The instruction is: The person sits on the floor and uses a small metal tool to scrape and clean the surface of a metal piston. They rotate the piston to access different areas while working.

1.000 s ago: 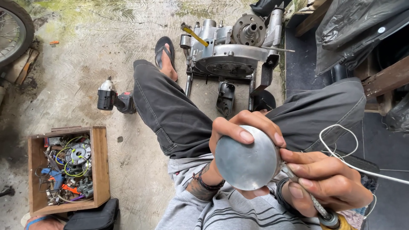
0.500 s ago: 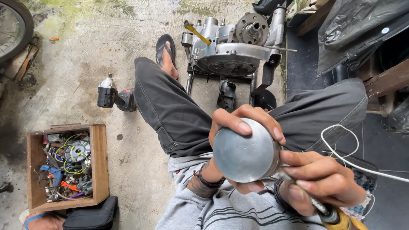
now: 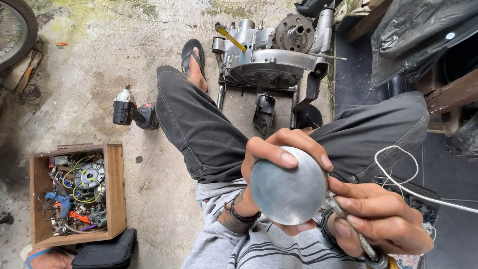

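Left hand [image 3: 279, 164] is closed around a round metal piston [image 3: 289, 185], fingers curled over the far rim, thumb under the near rim; the flat crown faces up toward the camera, so the piston's long axis runs roughly along the line of sight (skirt and lower body hidden behind the crown). The piston sits in front of the chest, above the lap, between the two knees; nothing supports it but the left hand. Right hand [image 3: 381, 219] is closed on a slim metal tool [image 3: 356, 234], shaft lying diagonally from lower right up toward the piston's right edge; the tip meets or disappears just at that edge (contact point hidden, cannot tell whether it touches). So the tool lies to the right of the piston, approach sideways into its flank, not onto the crown; right hand is the nearer one to that flank. On the floor beyond the knees: engine block [image 3: 271, 52]; cordless impact driver [image 3: 132, 112] well left; wooden parts box [image 3: 77, 192] at lower left.
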